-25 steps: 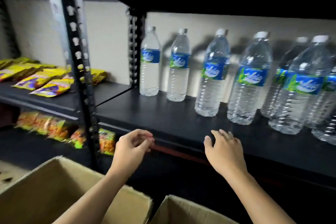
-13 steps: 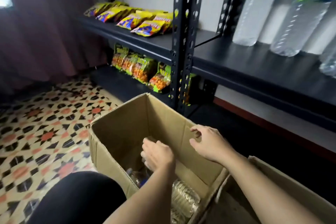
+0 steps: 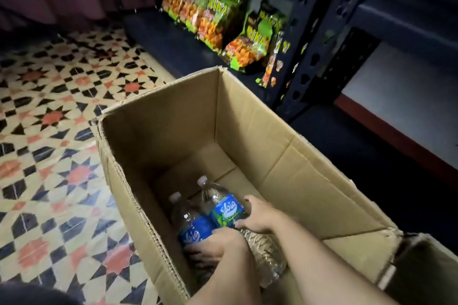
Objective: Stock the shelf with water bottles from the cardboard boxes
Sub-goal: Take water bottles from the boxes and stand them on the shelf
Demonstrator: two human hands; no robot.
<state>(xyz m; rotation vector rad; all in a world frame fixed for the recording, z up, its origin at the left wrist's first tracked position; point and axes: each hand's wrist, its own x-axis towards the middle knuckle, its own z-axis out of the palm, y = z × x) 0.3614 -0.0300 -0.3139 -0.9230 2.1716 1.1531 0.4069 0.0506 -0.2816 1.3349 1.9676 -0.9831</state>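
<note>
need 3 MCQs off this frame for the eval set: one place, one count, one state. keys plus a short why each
1. Where do the left bottle and the right bottle lie?
A) on a trolley
B) in a plastic crate
C) inside the cardboard box

2. How many white caps show in the box?
A) two
B) four
C) none

3. What are the hands doing?
A) both hang free above the box
B) each grips a bottle
C) only one touches a bottle

Key:
1 C: both bottles lie on the box bottom, with its walls around them.
2 A: there is one cap on each bottle and no others are in view.
3 B: the left hand curls round the left bottle, and the right hand curls round the right bottle.
</note>
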